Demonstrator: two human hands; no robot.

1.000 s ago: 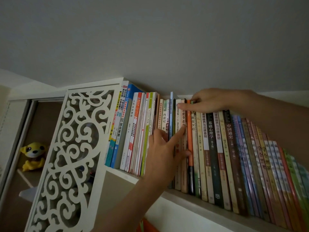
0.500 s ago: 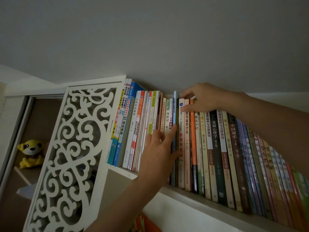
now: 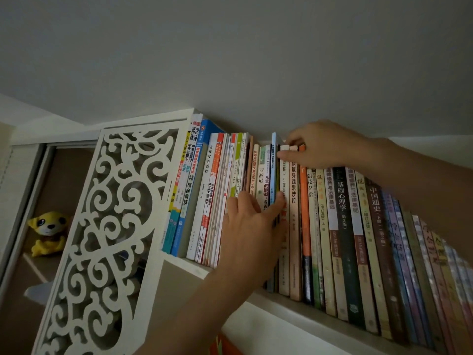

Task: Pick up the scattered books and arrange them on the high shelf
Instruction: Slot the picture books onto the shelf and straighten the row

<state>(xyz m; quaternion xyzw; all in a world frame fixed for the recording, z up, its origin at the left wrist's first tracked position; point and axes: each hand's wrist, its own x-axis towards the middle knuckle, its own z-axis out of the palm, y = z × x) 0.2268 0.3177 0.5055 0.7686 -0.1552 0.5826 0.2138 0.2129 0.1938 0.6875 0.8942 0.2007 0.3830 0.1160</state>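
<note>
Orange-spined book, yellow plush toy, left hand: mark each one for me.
orange-spined book point(image 3: 305, 213): head view, middle of its spine.
yellow plush toy point(image 3: 47, 230): head view, its face and chest, in the left compartment.
left hand point(image 3: 252, 226): head view, back of the hand, fingers against the spines.

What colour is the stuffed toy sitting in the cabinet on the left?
Yellow; the stuffed toy shows in the head view, low on the left.

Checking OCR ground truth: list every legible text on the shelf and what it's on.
"西游记": cream spine
"古代汉语教程": white spine
"综合素质": blue-white spine
"基础心理学", "(第2版)": black spine
"中国通史": brown spine
"朝花夕拾": pale spine
Remaining spines: too small or blurred.
</note>
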